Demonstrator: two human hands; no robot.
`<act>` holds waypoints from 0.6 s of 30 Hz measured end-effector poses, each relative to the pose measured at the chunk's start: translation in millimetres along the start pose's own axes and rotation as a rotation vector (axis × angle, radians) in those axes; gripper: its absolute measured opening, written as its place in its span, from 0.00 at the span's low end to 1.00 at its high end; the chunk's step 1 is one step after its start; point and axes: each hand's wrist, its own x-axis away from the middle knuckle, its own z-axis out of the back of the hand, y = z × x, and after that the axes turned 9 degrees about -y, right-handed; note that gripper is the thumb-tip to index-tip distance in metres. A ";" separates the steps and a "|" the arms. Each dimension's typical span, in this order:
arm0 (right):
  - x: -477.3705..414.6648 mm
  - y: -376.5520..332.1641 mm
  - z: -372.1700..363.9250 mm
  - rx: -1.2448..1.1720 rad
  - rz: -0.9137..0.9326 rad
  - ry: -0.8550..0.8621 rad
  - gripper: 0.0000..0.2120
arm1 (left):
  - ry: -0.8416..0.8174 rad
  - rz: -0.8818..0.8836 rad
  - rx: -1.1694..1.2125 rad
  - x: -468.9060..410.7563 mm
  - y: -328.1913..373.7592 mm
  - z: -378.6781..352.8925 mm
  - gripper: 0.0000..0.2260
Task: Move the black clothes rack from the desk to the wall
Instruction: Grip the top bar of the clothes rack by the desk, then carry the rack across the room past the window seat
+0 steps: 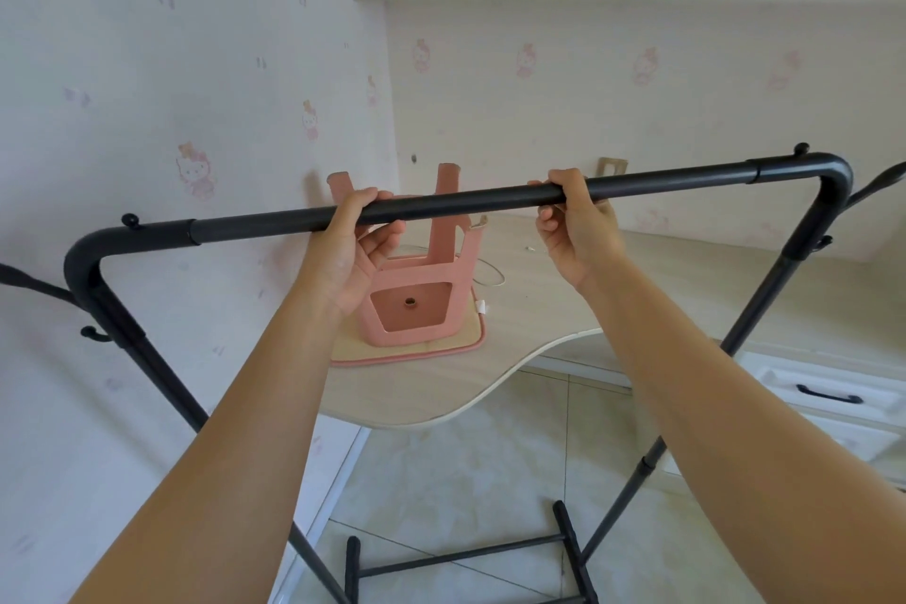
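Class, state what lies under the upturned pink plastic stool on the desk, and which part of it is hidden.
Under the pink plastic stool lies a beige woven mat with pink edging, flat on the pale wooden desk. The stool covers the mat's middle; the left hand hides its far left.

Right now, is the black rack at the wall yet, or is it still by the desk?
Not there yet. Done: both hands have a grip, the left hand and right hand wrapped around the top bar of the black clothes rack. In hand: the rack stands in front of the desk, its feet near the floor. Left: moving it to the wall.
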 end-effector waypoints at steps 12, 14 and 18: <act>20.6 -52.0 66.9 0.111 0.116 0.157 0.12 | -0.125 0.059 -0.051 -10.9 -38.4 -61.7 0.06; 26.8 -62.1 81.2 0.142 0.133 0.183 0.12 | -0.136 0.078 -0.063 -10.5 -45.6 -75.5 0.07; 37.6 -77.7 103.4 0.165 0.163 0.217 0.11 | -0.183 0.099 -0.072 -9.3 -58.6 -94.9 0.06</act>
